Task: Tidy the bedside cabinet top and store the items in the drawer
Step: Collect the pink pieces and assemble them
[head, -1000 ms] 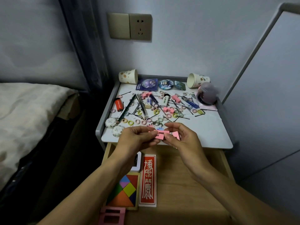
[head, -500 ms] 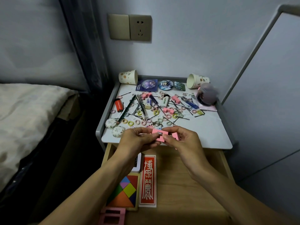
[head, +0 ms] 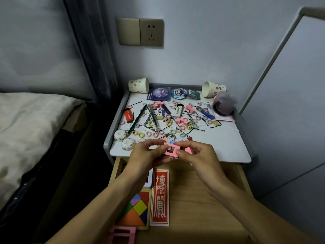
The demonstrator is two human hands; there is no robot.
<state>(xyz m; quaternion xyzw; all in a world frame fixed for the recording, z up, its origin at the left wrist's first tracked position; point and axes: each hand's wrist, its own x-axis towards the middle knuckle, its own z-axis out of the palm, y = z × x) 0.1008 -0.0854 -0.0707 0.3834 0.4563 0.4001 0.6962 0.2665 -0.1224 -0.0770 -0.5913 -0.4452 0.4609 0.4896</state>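
Both hands hold small pink block pieces (head: 172,150) just above the front edge of the grey cabinet top (head: 226,145). My left hand (head: 149,154) pinches the joined piece from the left; my right hand (head: 197,155) pinches it from the right and holds another pink piece (head: 189,149) under its fingers. The top is littered with hair rings, hairpins, pens, an eraser (head: 159,113), a red lighter (head: 128,115), more pink pieces (head: 181,121) and badges (head: 179,93). The wooden drawer (head: 202,194) stands pulled out below.
Two paper cups (head: 138,85) (head: 213,88) lie tipped at the back corners; a purple round object (head: 223,104) sits at the right. In the drawer lie a tangram (head: 137,211), a red card (head: 160,198) and a pink frame (head: 122,235). A bed (head: 31,124) is on the left.
The pink pieces have come together between my fingers into one frame-like shape. Both hands have stayed over the cabinet's front edge.
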